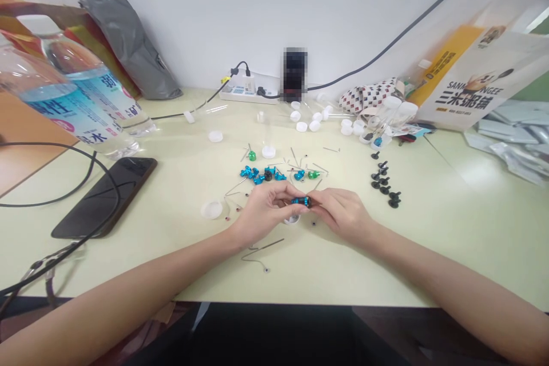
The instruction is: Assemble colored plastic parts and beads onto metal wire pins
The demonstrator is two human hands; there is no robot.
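Near the middle of the table, my left hand point(266, 210) pinches a small blue and black part point(301, 202) between thumb and fingers. From the right, my right hand point(343, 211) has its fingertips closed at the dark end of the same part. Under the part, a small white cap point(292, 219) shows partly between the hands. Just beyond my hands lie several blue metal parts point(249, 172), a green part point(313, 174) and thin metal rods point(294, 156). A bent wire piece point(253, 258) rests nearer the table's front edge.
Several black screw-like parts point(385, 189) lie at the right. White caps point(301, 126) and a power strip point(249, 95) stand at the back. On the left are a phone point(105, 197), cables and water bottles point(92, 88). A paper bag point(472, 80) stands back right.
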